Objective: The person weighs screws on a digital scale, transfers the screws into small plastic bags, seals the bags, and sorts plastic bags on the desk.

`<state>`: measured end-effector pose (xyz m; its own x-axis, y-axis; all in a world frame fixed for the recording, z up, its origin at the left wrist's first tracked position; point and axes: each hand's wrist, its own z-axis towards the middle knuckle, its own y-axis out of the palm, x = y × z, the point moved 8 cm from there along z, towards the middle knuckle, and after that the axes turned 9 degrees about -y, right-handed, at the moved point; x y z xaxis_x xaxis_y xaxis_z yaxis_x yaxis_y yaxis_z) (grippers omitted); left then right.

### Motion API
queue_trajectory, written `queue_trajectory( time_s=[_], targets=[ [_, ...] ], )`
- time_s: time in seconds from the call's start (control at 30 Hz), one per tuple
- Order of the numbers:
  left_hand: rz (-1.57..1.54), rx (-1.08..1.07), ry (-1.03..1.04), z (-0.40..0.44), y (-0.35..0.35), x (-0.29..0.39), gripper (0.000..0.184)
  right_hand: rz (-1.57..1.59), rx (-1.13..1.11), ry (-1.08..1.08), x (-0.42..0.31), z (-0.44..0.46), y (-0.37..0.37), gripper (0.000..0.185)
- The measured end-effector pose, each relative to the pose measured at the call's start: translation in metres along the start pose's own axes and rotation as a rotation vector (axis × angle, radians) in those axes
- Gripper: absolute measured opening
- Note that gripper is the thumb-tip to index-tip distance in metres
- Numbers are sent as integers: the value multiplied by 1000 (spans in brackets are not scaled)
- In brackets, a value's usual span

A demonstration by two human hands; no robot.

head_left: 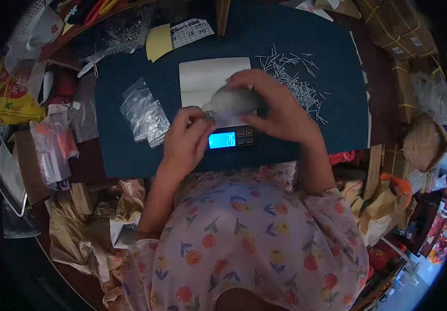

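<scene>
My right hand [278, 106] is wrapped round a pale, rounded container [236, 101], blurred by motion, held tilted over the scale. My left hand [187, 137] is closed at the container's left side, its fingers pinched on what looks like the edge of a small clear bag [209, 115]. Beneath both hands lies a digital scale with a white plate [208, 70]; its blue display [222, 140] shows 26. A loose pile of metal screws or nails [293, 78] spreads to the right of the scale.
Small clear bags with parts [145, 111] lie left of the scale on the dark mat [130, 160]. Yellow paper [159, 42] and a labelled sheet [192, 32] are at the back. Cardboard boxes [397, 26] stand at the right, a yellow bag [13, 96] at the left.
</scene>
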<state>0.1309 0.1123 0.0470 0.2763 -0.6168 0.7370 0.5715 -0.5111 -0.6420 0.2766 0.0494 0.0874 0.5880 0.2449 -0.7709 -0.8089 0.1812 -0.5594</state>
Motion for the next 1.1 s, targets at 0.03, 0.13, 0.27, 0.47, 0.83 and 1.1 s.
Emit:
queue_trajectory(
  time_s=[0.03,0.13,0.27,0.47,0.83,1.1],
  targets=[
    [-1,39,4,0,-6,-1,12,39,39,83,14,-2,-1,67],
    [-205,126,-50,-1,-20,-13,8,-58,112,200,61,-17,8,63],
    [-608,62,-229,-8,-25,-28,6,-398,123,38,56,-22,22,54],
    [-646,-91,-69,-13,-26,-2,9,-100,-8,-148,-9,-11,25,25],
    [-458,-210,-175,-11,-9,11,13,-259,-35,-323,-45,-13,37,18],
    [-715,-213,-265,-19,-13,-6,8,-318,2,-364,-53,-18,28,22]
  ],
)
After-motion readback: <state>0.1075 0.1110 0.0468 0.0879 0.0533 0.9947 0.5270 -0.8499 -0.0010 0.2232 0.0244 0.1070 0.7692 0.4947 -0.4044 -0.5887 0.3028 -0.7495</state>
